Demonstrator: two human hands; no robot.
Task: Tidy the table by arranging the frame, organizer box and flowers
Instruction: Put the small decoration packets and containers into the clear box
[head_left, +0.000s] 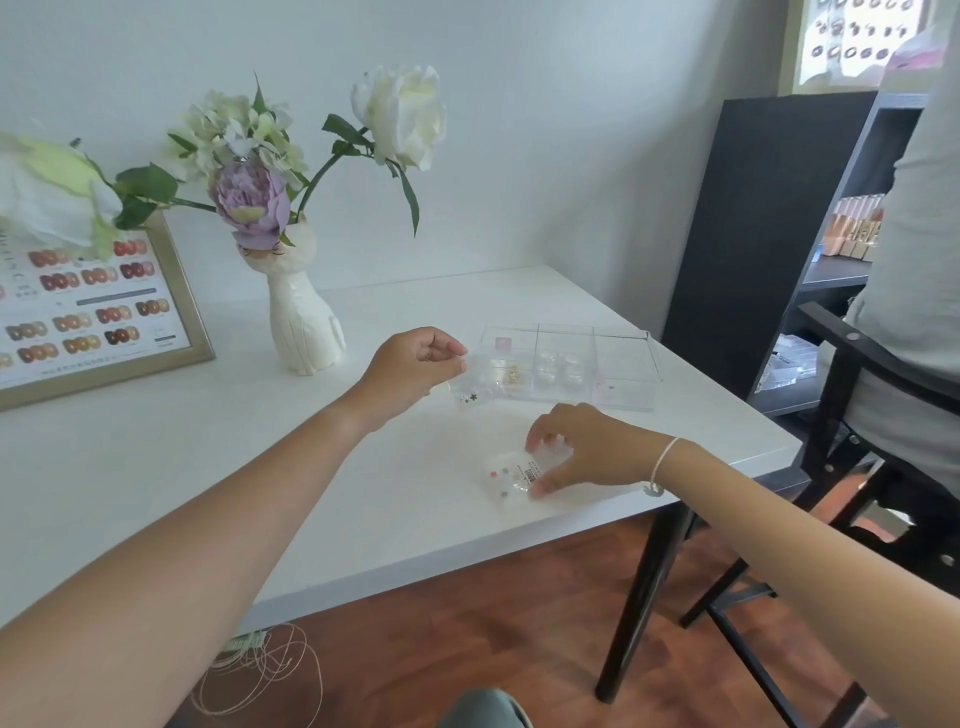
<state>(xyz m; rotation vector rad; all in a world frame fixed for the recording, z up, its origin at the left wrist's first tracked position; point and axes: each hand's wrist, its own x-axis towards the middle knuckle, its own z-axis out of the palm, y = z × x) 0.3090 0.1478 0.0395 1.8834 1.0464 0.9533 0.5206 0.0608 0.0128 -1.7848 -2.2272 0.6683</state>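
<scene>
A clear plastic organizer box (623, 353) with three compartments sits near the table's right edge, holding small jars and trinkets. My left hand (415, 364) pinches a small clear packet (470, 392) with dark star shapes, just left of the box. My right hand (576, 447) rests fingertips on another clear packet (506, 480) of coloured bits lying flat near the front edge. A white vase (304, 322) with white and lilac flowers (249, 200) stands at the back. A gold frame (176, 291) with a colour chart leans at the far left.
The white table (208, 467) ends close to the right of the box. A dark shelf unit (769, 234) and a black chair (841, 467) with a seated person in grey stand to the right. Loose cord lies on the wooden floor below.
</scene>
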